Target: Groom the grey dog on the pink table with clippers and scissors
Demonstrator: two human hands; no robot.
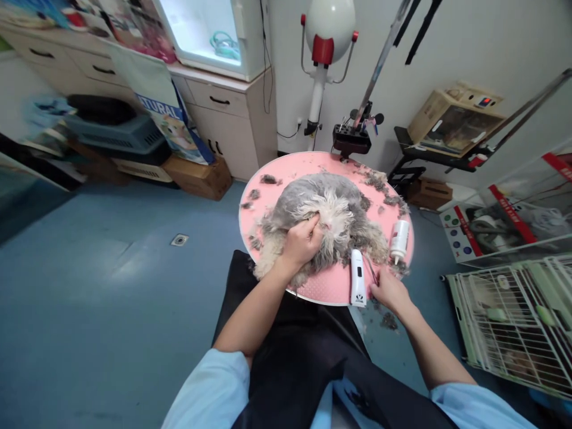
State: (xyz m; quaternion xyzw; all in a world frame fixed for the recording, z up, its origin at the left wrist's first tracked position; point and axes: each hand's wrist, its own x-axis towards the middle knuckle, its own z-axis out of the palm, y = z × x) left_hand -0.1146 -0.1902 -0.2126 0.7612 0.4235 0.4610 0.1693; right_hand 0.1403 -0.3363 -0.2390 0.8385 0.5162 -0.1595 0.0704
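A grey, partly clipped dog (308,193) with a shaggy pale head lies on a round pink grooming table (324,292). My left hand (304,241) is closed on the hair at the side of its head, fingers pinched together. Low at the table's right front edge, my right hand (389,290) has its fingers around the end of a slim metal tool (372,269) that looks like a hemostat. White hair clippers (358,279) lie just left of that hand. Beyond it, a white bottle with a nozzle (399,241) lies near the table's right rim.
Tufts of cut hair (378,182) are scattered over the table and on the floor. At the table's back stands a post with a dark tool holder (351,140), beside a white stand dryer (329,30). A wire cage (513,322) is at the right.
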